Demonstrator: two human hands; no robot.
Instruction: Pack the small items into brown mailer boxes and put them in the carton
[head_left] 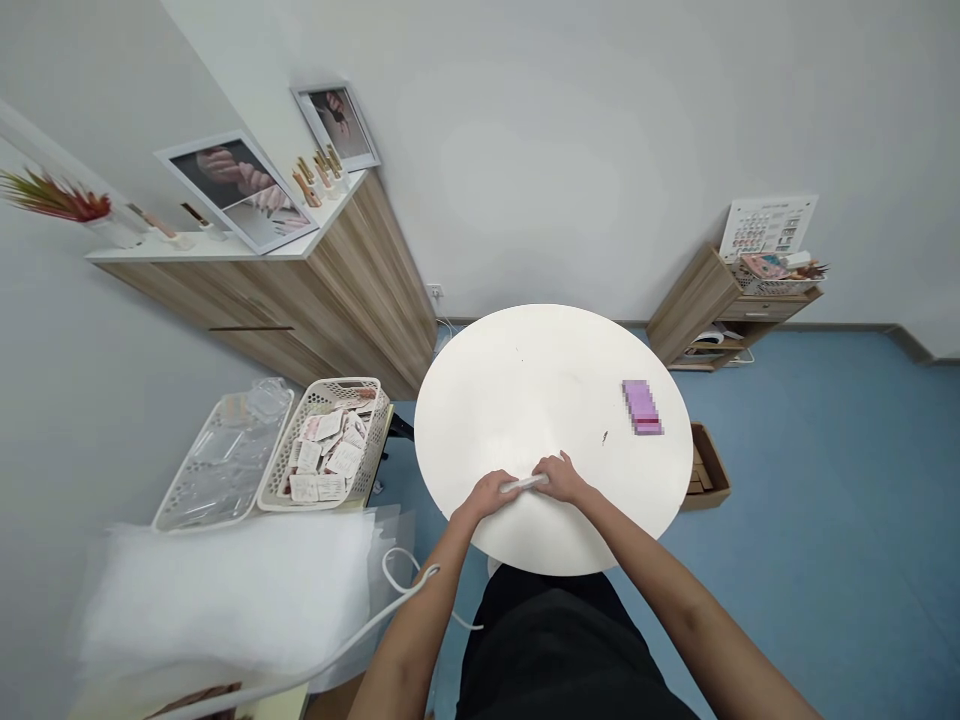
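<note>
White rod (pixel 523 484) lies crosswise between both hands, just in from the near edge of the round white surface (pixel 517 385); around that surface spreads a blue floor (pixel 825 500) below pale grey walls (pixel 600 170); a wood-faced cabinet (pixel 322 300) with a white top stands against the wall at the left, carrying framed nail photographs (pixel 232 190) and small display stands (pixel 315 180); a low wooden shelf unit (pixel 694 305) stands at the right, with a printed colour chart (pixel 769 228) propped on it, probably so it can be read from the surface; a white sheet (pixel 225 600) fills the lower left, and beyond it sit a clear perforated tray (pixel 225 465) and a white basket (pixel 330 445) heaped with paper sachets; a cardboard box (pixel 705 470) sits on the floor by the surface's right edge; a pink packet (pixel 642 407), too blurred to read, lies on the surface, well apart from the hands; the left hand (pixel 487 492) closes over one end of the rod and the right hand (pixel 561 478) over the other, a narrow grip from both sides that seems to keep it level and low; a white cable (pixel 394 570) loops beside the left forearm.
</note>
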